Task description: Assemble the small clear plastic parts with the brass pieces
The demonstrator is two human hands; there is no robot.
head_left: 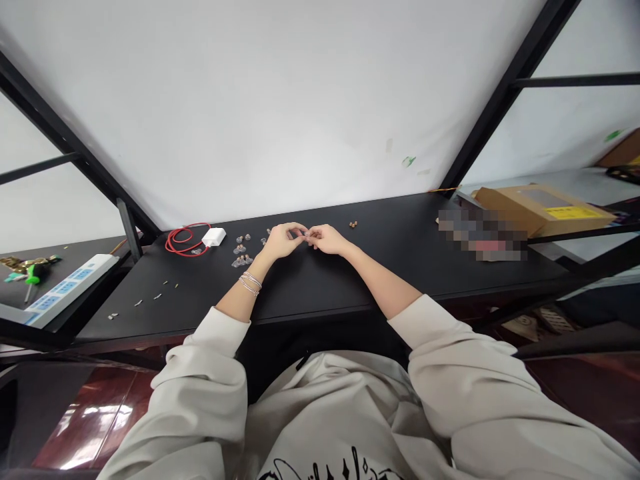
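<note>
My left hand [286, 240] and my right hand [326, 239] meet above the back of the black tabletop [320, 287]. Both are closed, with thumbs and fingertips pinched around something small between them; it is too small and too covered to name. Left of my left hand lie several small clear plastic pieces [242, 261], some with tan parts on them. A few tiny brown pieces [353, 225] sit to the right of my right hand.
A red cable [173, 241] lies coiled beside a white charger plug [214, 237]. Tiny light bits [139, 303] are scattered front left. A white power strip [73, 290] and a green-handled tool [33, 273] are far left. At right stand a cardboard box [540, 207] and black frame posts [493, 110].
</note>
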